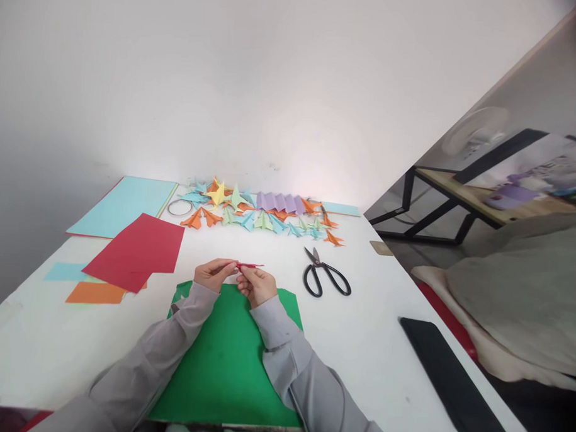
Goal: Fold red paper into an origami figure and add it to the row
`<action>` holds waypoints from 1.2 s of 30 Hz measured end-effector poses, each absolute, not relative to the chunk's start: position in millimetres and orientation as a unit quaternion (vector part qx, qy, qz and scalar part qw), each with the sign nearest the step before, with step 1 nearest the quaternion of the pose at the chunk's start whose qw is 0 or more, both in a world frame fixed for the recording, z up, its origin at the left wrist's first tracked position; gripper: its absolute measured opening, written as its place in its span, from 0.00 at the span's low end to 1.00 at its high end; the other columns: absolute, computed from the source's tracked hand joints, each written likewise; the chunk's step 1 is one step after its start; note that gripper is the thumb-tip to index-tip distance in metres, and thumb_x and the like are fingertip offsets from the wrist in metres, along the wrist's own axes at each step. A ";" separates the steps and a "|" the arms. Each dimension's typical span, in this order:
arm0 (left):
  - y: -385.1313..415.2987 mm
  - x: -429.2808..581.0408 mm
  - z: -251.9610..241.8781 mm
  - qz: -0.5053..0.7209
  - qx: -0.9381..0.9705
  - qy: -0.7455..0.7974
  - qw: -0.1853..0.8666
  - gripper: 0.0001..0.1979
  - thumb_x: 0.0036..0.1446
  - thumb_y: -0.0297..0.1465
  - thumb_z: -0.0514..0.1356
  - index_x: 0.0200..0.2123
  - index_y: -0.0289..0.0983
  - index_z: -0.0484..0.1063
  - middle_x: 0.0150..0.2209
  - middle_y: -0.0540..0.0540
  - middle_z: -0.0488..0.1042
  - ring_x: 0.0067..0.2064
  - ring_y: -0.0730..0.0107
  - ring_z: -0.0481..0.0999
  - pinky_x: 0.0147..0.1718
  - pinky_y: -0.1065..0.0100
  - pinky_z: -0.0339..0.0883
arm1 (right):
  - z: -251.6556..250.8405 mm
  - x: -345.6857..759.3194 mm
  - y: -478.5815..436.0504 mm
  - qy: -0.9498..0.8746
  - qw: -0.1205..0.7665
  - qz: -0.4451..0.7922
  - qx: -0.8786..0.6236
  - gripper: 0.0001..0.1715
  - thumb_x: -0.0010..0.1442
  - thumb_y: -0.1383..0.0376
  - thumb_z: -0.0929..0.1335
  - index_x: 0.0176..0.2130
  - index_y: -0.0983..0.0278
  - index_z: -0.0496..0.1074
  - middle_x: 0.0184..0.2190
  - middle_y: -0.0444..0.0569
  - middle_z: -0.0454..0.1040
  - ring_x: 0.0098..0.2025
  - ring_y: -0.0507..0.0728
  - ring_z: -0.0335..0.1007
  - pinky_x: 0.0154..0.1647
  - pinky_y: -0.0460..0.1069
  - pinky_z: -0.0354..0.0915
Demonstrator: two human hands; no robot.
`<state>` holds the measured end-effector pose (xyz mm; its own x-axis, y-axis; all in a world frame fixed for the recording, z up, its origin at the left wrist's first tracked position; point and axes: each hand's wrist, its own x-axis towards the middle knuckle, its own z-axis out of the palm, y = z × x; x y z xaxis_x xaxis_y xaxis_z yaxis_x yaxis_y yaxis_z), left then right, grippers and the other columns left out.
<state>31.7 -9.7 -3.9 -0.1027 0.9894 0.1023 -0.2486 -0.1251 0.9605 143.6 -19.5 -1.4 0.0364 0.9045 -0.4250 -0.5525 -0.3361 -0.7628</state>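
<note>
Between my two hands is a small, narrow piece of folded red paper point(251, 266), held just above the far edge of a green mat point(226, 352). The fingers and thumb of my left hand point(213, 274) pinch its left end. My right hand point(257, 284) grips it near the middle, and a thin pointed tip sticks out to the right. Fingers cover most of the paper, so its full shape is hidden. To the right of my hands lie black-handled scissors point(320, 271), their blades slightly apart.
Folded paper shapes in several colours point(264, 220) line the wall side, beside a pleated purple paper point(281, 203) and a tape roll point(180, 207). Red sheets point(140, 252), blue sheets point(125, 201) and an orange piece point(96, 292) lie left. A black flat object point(455, 379) rests at right.
</note>
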 end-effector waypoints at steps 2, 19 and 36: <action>-10.5 31.6 -3.9 0.605 0.438 0.423 0.512 0.10 0.40 0.35 0.66 0.26 0.34 0.77 0.27 0.46 0.78 0.29 0.68 0.76 0.32 0.64 0.75 | 0.0 143.9 -19.4 -0.167 0.549 0.667 -0.476 0.13 0.40 0.63 0.74 0.19 0.68 0.68 0.13 0.44 0.71 0.11 0.46 0.62 0.09 0.39 0.57; -14.5 25.7 -3.0 0.561 0.572 0.390 0.454 0.08 0.45 0.30 0.61 0.32 0.36 0.77 0.33 0.43 0.78 0.35 0.65 0.77 0.35 0.66 0.72 | 5.0 151.3 -18.4 -0.119 0.531 0.737 -0.401 0.05 0.44 0.72 0.71 0.20 0.67 0.70 0.17 0.46 0.75 0.16 0.47 0.67 0.15 0.39 0.64; -14.5 27.2 5.0 0.548 0.452 0.384 0.590 0.11 0.38 0.34 0.67 0.26 0.33 0.75 0.20 0.48 0.74 0.20 0.72 0.71 0.22 0.68 0.68 | -6.4 164.9 -17.8 -0.433 0.555 0.636 -0.316 0.09 0.35 0.65 0.74 0.23 0.65 0.75 0.19 0.45 0.75 0.23 0.55 0.70 0.29 0.50 0.69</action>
<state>27.2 -14.5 5.0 0.1055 0.9935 0.0426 -0.2990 -0.0091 0.9542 164.9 -17.8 -6.4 -0.1838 0.9799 0.0780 -0.4329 -0.0095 -0.9014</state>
